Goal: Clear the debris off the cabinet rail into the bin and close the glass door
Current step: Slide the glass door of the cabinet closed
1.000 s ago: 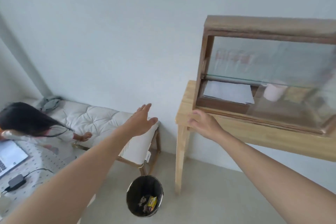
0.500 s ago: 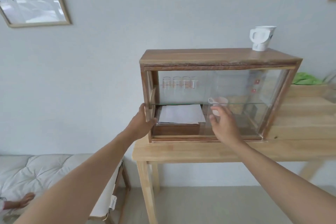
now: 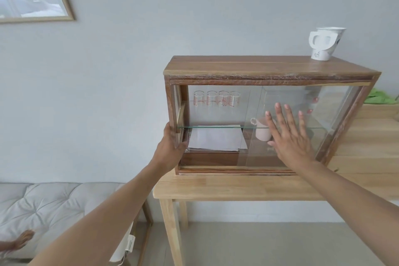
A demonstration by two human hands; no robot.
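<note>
The wooden cabinet (image 3: 269,71) sits on the bench (image 3: 237,188). The left hand (image 3: 170,149) wraps its fingers around the cabinet's left post to hold it. The right hand (image 3: 291,136) lies flat on the glass door (image 3: 302,103), fingers (image 3: 280,116) spread wide, holding nothing. The door covers the right side; the left side is open. Glass is smooth, slippery and can break, so a flat palm pushing gently sideways looks best.
</note>
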